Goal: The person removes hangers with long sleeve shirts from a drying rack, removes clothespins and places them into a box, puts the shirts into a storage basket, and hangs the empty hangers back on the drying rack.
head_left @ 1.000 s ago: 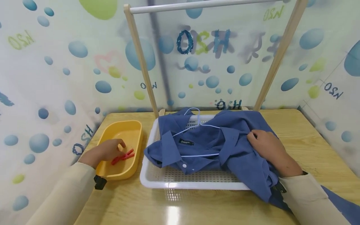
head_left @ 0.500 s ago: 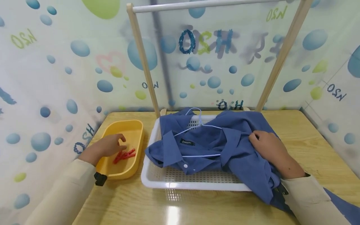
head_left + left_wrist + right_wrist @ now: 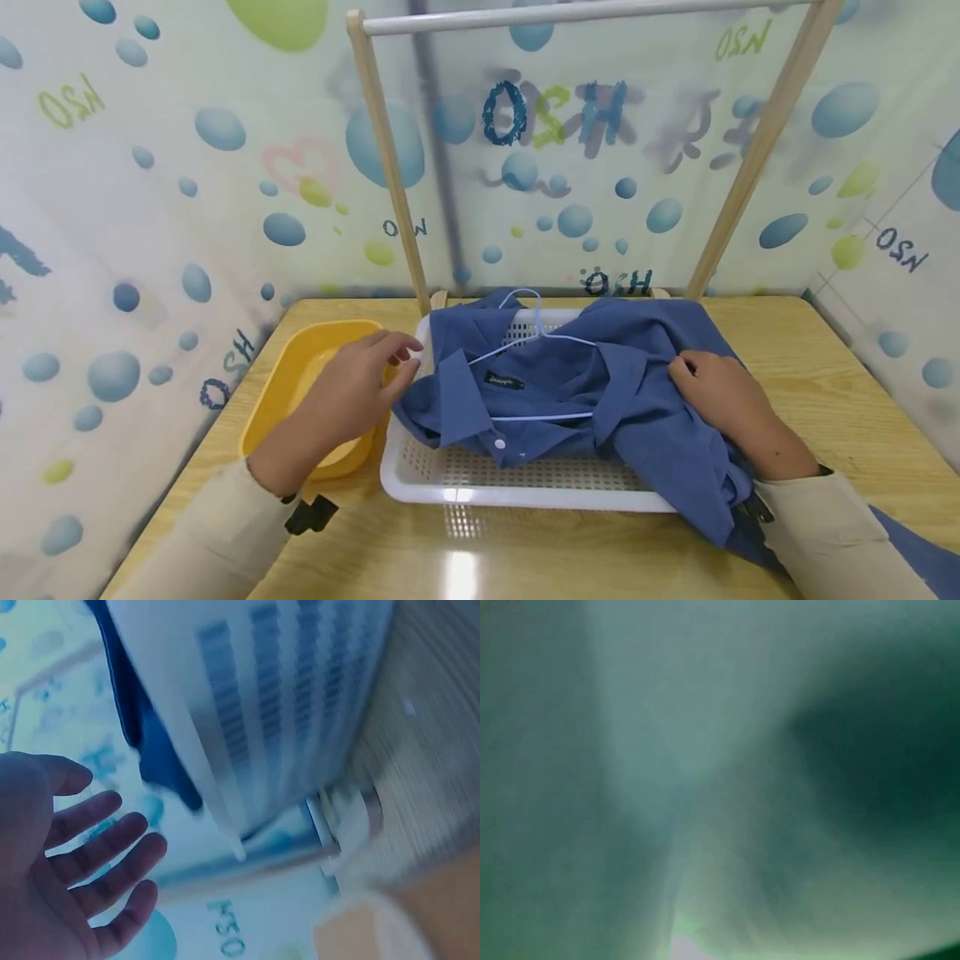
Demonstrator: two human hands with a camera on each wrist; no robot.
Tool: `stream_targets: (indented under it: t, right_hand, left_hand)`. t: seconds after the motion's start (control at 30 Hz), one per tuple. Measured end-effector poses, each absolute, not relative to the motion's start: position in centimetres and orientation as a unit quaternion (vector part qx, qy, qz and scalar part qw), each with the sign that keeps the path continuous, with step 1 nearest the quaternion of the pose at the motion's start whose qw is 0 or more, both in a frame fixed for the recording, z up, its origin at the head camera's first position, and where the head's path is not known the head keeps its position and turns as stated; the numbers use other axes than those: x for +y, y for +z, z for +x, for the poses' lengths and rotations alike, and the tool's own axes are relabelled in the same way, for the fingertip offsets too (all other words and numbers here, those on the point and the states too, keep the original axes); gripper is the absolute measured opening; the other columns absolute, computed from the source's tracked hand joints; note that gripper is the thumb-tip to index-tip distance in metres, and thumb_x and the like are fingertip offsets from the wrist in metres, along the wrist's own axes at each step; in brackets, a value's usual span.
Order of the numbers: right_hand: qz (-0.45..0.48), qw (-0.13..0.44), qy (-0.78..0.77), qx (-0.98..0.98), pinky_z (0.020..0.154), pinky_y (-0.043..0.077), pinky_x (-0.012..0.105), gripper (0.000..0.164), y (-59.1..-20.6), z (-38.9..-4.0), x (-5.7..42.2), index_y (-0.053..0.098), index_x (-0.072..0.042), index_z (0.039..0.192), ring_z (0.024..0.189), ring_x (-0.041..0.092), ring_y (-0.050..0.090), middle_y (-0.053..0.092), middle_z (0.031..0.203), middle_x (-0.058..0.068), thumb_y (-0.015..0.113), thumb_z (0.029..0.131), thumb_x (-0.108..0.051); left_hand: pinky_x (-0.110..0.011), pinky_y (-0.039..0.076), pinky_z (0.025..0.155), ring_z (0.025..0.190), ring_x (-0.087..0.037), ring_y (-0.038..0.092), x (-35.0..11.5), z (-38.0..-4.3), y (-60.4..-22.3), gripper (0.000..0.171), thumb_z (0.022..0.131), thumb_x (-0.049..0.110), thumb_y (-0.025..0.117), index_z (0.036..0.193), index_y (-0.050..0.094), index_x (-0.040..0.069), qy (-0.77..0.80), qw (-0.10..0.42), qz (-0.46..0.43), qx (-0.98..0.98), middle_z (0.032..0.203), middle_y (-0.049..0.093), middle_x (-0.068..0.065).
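A blue shirt (image 3: 525, 446) lies collar up across the white basket (image 3: 408, 493), with a pale hanger (image 3: 538, 325) inside its neck. My right hand (image 3: 716, 396) grips the shirt's right part with curled fingers. In the right wrist view everything is too blurred and dark to make out. My left hand (image 3: 360, 385) is in the air over the yellow tray's right side, its fingertips close to the basket's left rim. The left wrist view shows this hand's fingers spread and slightly bent, holding nothing. It covers part of the yellow tray (image 3: 262, 400), and no red clothespins show there now.
Behind the basket stands a rack with wooden posts (image 3: 390, 167) and a white top bar (image 3: 585, 12). The wooden table (image 3: 375, 558) ends against patterned walls. A shirt part hangs over the basket's front right rim onto the table.
My left hand has risen out of the yellow tray and moved right toward the basket, hiding where the red clothespins lay. My right hand stays on the shirt.
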State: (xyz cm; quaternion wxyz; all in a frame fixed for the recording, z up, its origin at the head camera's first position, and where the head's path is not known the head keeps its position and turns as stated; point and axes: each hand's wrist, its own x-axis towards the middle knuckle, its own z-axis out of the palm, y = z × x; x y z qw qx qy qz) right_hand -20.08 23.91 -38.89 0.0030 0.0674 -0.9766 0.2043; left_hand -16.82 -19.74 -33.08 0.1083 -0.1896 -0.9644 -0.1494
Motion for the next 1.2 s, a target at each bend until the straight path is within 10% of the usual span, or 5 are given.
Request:
stream_targets:
  t: [0.23,0.53,0.87,1.07,1.2]
  right_hand:
    - [0.063,0.001,0.207,-0.976,0.065,0.039,0.038,0.038,-38.9,-20.0,23.8,0.05,-0.012,0.073,0.067,0.023,0.051,0.048,0.068,0.005,0.034,0.104,-0.027]
    - [0.077,0.051,0.184,-0.979,0.052,0.031,0.031,0.047,-39.0,-20.2,23.4,0.046,-0.013,0.067,0.053,0.018,0.043,0.039,0.06,0.002,0.042,0.105,-0.041]
    - [0.114,0.186,0.16,-0.963,0.049,0.022,0.029,0.043,-39.3,-19.8,22.8,0.041,-0.013,0.065,0.046,0.015,0.032,0.029,0.056,-0.002,0.065,0.096,-0.032]
    - [0.171,0.292,0.172,-0.925,0.046,0.037,0.035,0.013,-39.0,-19.3,22.1,0.065,-0.003,0.086,0.048,0.019,0.048,0.059,0.062,0.01,0.071,0.085,-0.013]
    - [0.198,0.343,0.201,-0.896,0.055,0.052,0.05,0.022,-38.9,-18.8,21.7,0.07,0.002,0.1,0.06,0.032,0.065,0.072,0.087,0.02,0.064,0.082,-0.008]
  left_hand:
    - [-0.045,0.054,0.094,0.1,-0.025,0.065,-16.8,-16.1,-34.2,0.029,0.097,0.029,0.065,0.122,0.066,0.015,-0.137,0.172,-0.238,-0.946,0.112,0.067,-0.007]
    - [-0.055,0.043,0.107,0.124,-0.036,0.058,-16.0,-17.3,-36.6,0.056,0.102,0.049,0.05,0.147,0.046,0.015,-0.154,0.063,-0.14,-0.976,0.14,0.057,-0.016]
    - [-0.048,0.054,0.094,0.107,-0.03,0.068,-15.3,-17.3,-38.1,0.051,0.1,0.048,0.053,0.143,0.05,0.02,-0.216,0.11,-0.162,-0.957,0.133,0.066,-0.011]
    - [-0.043,0.057,0.089,0.101,-0.025,0.069,-15.1,-17.1,-38.2,0.047,0.097,0.041,0.06,0.138,0.054,0.02,-0.238,0.183,-0.204,-0.932,0.131,0.066,-0.006]
    - [-0.04,0.058,0.083,0.096,-0.025,0.07,-15.0,-17.0,-38.1,0.049,0.094,0.042,0.063,0.137,0.055,0.02,-0.223,0.213,-0.219,-0.926,0.13,0.067,-0.005]
